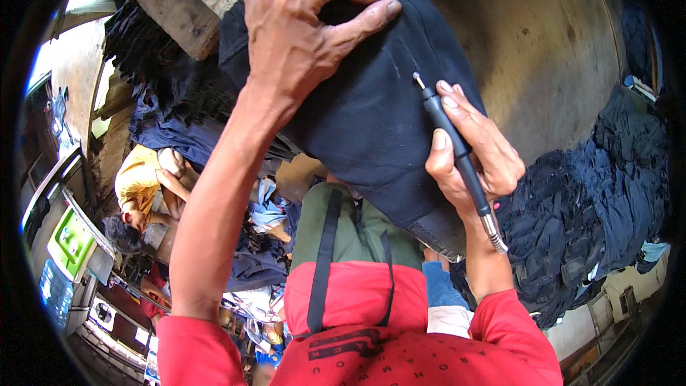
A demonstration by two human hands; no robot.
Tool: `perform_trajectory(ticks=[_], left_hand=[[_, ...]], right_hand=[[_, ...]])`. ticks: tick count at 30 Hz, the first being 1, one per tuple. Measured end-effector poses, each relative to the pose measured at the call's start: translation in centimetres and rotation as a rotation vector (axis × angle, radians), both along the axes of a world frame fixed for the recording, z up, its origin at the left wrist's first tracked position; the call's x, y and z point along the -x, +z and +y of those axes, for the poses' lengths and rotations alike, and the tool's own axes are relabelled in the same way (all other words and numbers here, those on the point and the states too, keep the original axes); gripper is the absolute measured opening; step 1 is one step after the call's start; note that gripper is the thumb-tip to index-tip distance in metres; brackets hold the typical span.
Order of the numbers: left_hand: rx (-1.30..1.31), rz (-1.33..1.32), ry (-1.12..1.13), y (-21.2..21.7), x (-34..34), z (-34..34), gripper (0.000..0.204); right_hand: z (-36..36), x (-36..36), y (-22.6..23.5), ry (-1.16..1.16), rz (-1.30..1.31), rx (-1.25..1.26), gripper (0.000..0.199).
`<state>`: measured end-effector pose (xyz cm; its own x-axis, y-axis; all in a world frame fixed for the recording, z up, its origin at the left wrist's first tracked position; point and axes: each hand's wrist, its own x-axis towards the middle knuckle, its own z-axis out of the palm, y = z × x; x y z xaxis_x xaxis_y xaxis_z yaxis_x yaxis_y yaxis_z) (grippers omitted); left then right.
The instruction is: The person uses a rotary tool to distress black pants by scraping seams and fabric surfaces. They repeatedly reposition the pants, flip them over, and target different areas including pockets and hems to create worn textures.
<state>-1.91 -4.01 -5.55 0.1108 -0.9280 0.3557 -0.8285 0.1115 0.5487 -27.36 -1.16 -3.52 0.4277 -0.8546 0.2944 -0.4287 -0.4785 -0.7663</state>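
A dark navy-black garment (357, 111), its kind not certain, is spread in front of me, with a seam and a few pale scuff lines on it. My right hand (479, 150) grips a black pen-shaped rotary tool (451, 129) with a metal tail and cable end. Its small pale tip lies at the cloth, beside the scuff lines; whether it touches I cannot tell. My left hand (304, 25) rests on the upper part of the garment, thumb and forefinger apart in an arch, the other fingers partly cut off by the upper edge.
A worn wooden board (550, 50) lies beyond the garment to the right. Heaps of dark clothes (564, 221) sit at right, with more dark cloth (153, 78) at left. A person in a yellow shirt (136, 179) crouches at left. A green tray-like thing (70, 243) is nearby.
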Motion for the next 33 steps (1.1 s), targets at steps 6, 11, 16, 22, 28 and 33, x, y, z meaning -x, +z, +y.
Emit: perform_trajectory(ticks=[6,11,16,22,28,33], left_hand=[[-0.021,0.017,0.002,0.7,0.0,0.0,0.023],[-0.043,0.036,0.007,0.1,-0.2,0.1,0.024],[-0.012,0.027,-0.004,-0.2,-0.3,0.2,0.024],[-0.043,0.046,-0.005,0.3,-0.2,0.1,0.024],[-0.035,0.046,-0.017,0.1,-0.5,0.1,0.024],[-0.01,0.03,-0.02,-0.2,-0.5,0.2,0.024]], right_hand=[[-0.4,-0.4,-0.4,0.075,-0.046,0.045,0.028],[-0.2,-0.4,-0.6,0.048,-0.041,0.066,0.03],[0.0,-0.4,-0.8,-0.001,-0.029,0.066,0.032],[-0.1,-0.5,-0.2,-0.013,-0.029,0.06,0.03],[-0.8,-1.8,-0.3,0.125,-0.025,0.1,0.03],[-1.0,-2.0,-0.8,0.129,-0.021,0.123,0.031]])
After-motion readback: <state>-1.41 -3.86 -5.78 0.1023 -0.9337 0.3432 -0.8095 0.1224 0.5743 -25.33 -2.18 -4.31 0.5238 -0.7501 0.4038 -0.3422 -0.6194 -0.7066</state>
